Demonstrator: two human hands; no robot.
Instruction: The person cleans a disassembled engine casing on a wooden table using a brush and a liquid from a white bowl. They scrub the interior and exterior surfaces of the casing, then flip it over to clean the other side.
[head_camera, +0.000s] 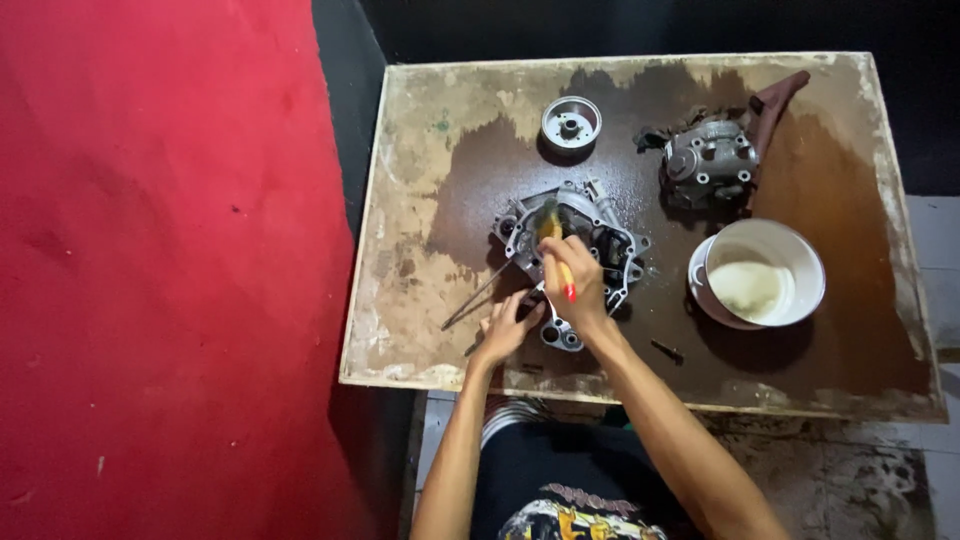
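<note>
The engine case half (575, 250) lies flat near the centre of the wooden board (400, 200), open face up, with dark wet staining spread under and around it. Your right hand (572, 285) is closed in a full fist around a brush with a yellow and red handle (558, 262); its bristle end (547, 218) sits blurred over the casting at about 11 o'clock of that hand. Your left hand (508, 328) is spread open and grips nothing; its fingertips press down at the case's lower edge, at roughly 7 o'clock of the casting. A thin metal rod (478, 296) lies loose at 8 o'clock, just beside the left hand. At 12 o'clock sits a round metal hub (571, 122), well apart. At 2 o'clock lies a second engine part (710, 162) with a dark rag (775, 105) behind it. At 3 o'clock stands a white bucket (765, 272) holding pale liquid, near the case. A small dark piece (667, 350) rests at 5 o'clock. Risks noted: the board looks slick, so the casting could slide under brush pressure if your left fingertips slip; a wide stroke could knock the bucket or flick fluid; the loose rod could roll off the near edge if nudged by your left wrist
</note>
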